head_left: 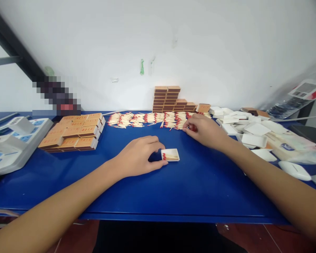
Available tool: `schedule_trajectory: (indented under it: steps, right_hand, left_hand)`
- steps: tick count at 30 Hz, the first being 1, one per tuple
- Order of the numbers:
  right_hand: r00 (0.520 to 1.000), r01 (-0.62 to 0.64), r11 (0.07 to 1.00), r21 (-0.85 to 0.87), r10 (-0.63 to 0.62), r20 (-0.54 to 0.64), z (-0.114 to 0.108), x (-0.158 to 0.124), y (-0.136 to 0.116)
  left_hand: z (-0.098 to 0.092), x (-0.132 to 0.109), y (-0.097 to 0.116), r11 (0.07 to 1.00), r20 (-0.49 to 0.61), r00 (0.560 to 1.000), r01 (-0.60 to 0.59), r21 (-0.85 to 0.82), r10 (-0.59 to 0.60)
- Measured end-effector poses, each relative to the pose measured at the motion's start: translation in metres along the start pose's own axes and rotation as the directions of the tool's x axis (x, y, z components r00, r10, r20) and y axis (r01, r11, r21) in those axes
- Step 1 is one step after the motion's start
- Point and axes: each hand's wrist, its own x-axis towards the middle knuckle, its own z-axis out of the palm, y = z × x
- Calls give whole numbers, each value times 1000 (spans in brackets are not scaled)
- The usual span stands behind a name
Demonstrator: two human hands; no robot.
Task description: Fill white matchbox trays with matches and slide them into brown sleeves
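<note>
My left hand (142, 156) grips the left end of a small white matchbox tray (175, 153) between thumb and fingers, near the middle of the table. Several red-tipped matches (171, 157) lie in the tray along its near side. Farther back, my right hand (204, 130) reaches to the right end of a long row of loose matches (144, 119). Its thumb and fingers are bent together at the red match heads; whether they pinch any matches is hidden.
Filled matchboxes (76, 131) are stacked at the left beside a white power strip (23, 140). More matchboxes (166, 98) stand against the wall. At right lie many white trays (252, 130), a plastic tissue pack (289, 146) and a white case (295, 170). The blue table (160, 196) ends in front.
</note>
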Motion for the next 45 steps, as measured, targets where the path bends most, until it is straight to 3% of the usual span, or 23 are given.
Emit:
schedule_trajectory:
  steps: [7, 17, 26, 45]
  right_hand:
    - [999, 44, 999, 13, -44, 15, 3, 3, 1]
    - [990, 130, 991, 43, -127, -59, 8, -5, -7]
    - [990, 130, 991, 17, -129, -50, 14, 1, 4]
    - [988, 154, 987, 48, -152, -31, 19, 1, -3]
  left_hand:
    - [-1, -1, -1, 1000, 8, 1000, -4, -2, 4]
    - [-1, -2, -3, 1000, -16, 1000, -1, 14, 1]
    - [-1, -2, -2, 1000, -14, 1000, -1, 21, 1]
    - [-1, -2, -2, 1000, -3, 1000, 1, 22, -1]
